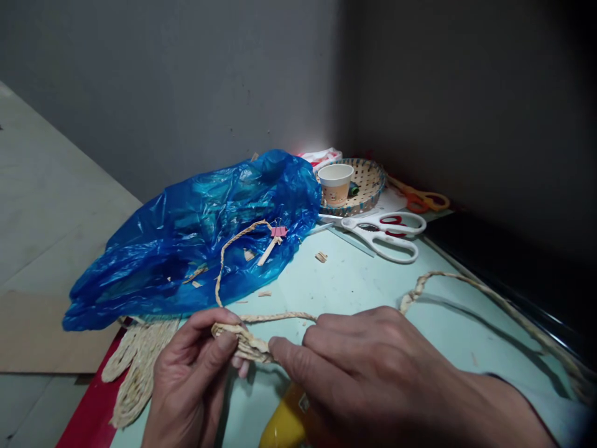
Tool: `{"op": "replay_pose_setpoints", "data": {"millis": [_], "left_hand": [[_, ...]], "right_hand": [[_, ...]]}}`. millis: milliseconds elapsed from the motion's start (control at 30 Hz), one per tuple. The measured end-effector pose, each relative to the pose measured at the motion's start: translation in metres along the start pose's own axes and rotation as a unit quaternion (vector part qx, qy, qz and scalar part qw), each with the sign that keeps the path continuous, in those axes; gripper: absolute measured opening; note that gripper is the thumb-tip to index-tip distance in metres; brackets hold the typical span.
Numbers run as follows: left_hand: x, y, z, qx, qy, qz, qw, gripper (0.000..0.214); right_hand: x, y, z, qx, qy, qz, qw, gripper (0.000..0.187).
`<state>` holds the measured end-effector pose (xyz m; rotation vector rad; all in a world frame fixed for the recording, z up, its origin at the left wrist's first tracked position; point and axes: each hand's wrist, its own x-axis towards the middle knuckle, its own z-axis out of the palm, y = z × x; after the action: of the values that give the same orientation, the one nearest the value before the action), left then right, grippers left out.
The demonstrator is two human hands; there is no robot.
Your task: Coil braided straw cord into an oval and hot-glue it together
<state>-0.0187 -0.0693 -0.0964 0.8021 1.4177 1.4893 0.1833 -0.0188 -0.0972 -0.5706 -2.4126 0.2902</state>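
On the pale green table (336, 280) lies 1 blue plastic bag (205, 218). Beside its right end sits 1 woven basket (373, 179), with white scissors (353, 223) in front. Right hand (364, 361): fingers curled, thumb gripping the right end of 1 coiled straw braid (250, 344). Left hand (196, 361): narrow, pinching the braid's left end above the table. 1 paper cup (335, 186) stands in the basket. 1 pink clip (278, 231) lies over the bag.
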Motion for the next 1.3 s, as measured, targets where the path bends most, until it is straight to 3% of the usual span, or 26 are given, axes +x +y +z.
{"op": "replay_pose_setpoints", "data": {"millis": [233, 333, 567, 900, 1100, 1300], "left_hand": [[0.004, -0.005, 0.003, -0.041, 0.001, -0.045, 0.998, 0.019], [0.005, -0.006, 0.006, -0.052, 0.009, -0.045, 0.998, 0.019], [0.004, -0.006, 0.014, -0.073, 0.022, -0.073, 0.994, 0.020], [-0.006, -0.014, 0.014, -0.066, -0.083, -0.071, 0.992, 0.011], [-0.011, -0.006, 0.013, -0.081, -0.146, -0.045, 0.985, 0.009], [-0.009, -0.006, 0.007, -0.137, -0.191, -0.083, 0.968, 0.027]], "right_hand": [[0.004, 0.003, -0.017, 0.028, -0.143, 0.061, 0.987, 0.022], [0.004, 0.003, -0.017, 0.035, -0.160, 0.082, 0.983, 0.022], [0.001, 0.001, 0.000, 0.020, -0.102, 0.063, 0.993, 0.020], [-0.002, 0.001, 0.010, -0.030, 0.012, 0.029, 0.999, 0.012], [-0.001, 0.004, 0.006, 0.055, -0.010, 0.012, 0.998, 0.007], [0.001, 0.001, -0.003, 0.053, -0.025, 0.011, 0.998, 0.006]]}}
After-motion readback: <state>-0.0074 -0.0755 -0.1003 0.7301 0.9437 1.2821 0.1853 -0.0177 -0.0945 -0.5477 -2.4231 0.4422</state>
